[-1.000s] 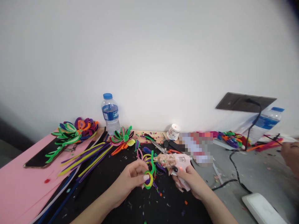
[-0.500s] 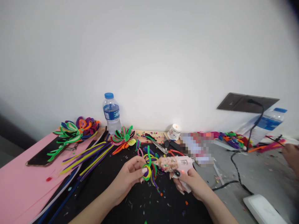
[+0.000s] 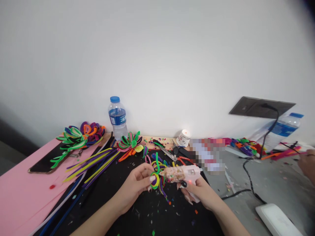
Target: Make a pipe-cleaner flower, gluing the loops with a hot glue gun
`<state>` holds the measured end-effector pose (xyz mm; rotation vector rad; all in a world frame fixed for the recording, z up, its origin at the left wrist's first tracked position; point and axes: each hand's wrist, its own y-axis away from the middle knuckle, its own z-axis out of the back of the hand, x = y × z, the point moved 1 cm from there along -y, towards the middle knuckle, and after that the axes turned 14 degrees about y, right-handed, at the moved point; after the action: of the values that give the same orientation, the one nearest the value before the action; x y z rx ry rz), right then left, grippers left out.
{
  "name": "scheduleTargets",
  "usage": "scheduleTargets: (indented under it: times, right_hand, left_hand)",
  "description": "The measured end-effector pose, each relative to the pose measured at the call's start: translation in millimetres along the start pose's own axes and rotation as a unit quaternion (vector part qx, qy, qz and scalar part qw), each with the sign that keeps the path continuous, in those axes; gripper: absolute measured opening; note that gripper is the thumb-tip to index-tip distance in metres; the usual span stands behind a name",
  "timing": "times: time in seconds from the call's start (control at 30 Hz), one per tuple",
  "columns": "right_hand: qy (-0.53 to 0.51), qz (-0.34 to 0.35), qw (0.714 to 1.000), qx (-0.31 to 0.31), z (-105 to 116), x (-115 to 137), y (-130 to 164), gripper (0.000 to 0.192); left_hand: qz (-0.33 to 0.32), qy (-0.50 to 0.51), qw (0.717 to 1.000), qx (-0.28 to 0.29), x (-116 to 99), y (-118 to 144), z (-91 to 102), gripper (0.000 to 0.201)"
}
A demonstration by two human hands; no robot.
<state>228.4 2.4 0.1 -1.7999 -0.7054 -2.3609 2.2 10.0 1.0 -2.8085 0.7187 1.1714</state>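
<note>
A water bottle stands at eleven o'clock by the wall; scissors lie beyond centre; a phone rests at nine.

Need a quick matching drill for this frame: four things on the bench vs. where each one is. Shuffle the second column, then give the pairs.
Things
1. glue gun
2. pipe-cleaner loop
3. water bottle
4. phone

Places
A. flat on the pink sheet, far left
B. upright against the wall, behind the pipe-cleaner flowers
C. gripped in the right hand, nozzle pointing left
D. pinched in the left hand, at the gun's nozzle

Pairs: 1-C, 2-D, 3-B, 4-A
</note>
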Motion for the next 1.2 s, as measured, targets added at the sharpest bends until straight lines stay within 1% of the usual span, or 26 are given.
scheduleTargets:
  times: [0.2, 0.57, 0.8, 1.03, 1.2]
  right_hand:
    - [0.003, -0.005, 1.0, 0.002, -0.7, 2.7, 0.3, 0.041]
    - [-0.008, -0.01, 1.0, 0.004, 0.0, -1.0, 0.4, 0.04]
    - [0.001, 0.013, 1.0, 0.014, -0.8, 0.3, 1.1, 0.041]
    - [0.025, 0.017, 0.999, 0.016, -0.7, -1.4, 1.5, 0.04]
    - [0.04, 0.022, 0.999, 0.028, -2.0, 3.2, 2.3, 0.04]
  left_hand:
    - [-0.001, 0.001, 1.0, -0.002, 0.4, 0.6, 0.5, 0.014]
    - [-0.009, 0.001, 1.0, -0.018, -1.6, 0.8, -1.5, 0.015]
    - [-0.014, 0.004, 1.0, -0.024, -1.0, 0.3, 0.4, 0.014]
    - [-0.017, 0.011, 0.999, -0.03, -1.6, -0.3, 0.6, 0.014]
    - [-0.014, 0.012, 0.999, -0.04, -1.4, -0.1, 0.7, 0.016]
